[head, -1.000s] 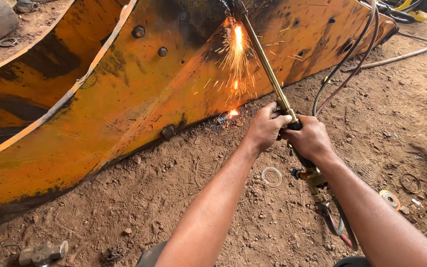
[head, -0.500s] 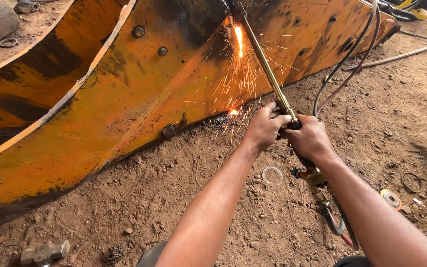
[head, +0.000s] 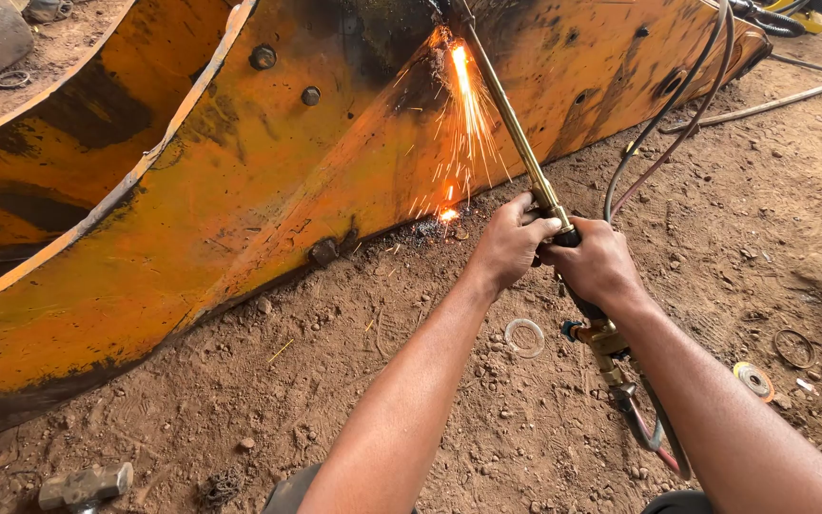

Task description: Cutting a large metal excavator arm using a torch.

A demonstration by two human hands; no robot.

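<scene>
The brass cutting torch (head: 516,133) slants from frame centre to the top, its tip sparking against the orange steel plate (head: 240,209). The left hand (head: 511,243) and the right hand (head: 596,266) are both closed around its handle. Hoses (head: 663,119) loop at upper right. Open dirt lies below, with a white ring (head: 525,338), a grinding disc (head: 753,381) at right and a hammer (head: 83,485) at lower left.
</scene>
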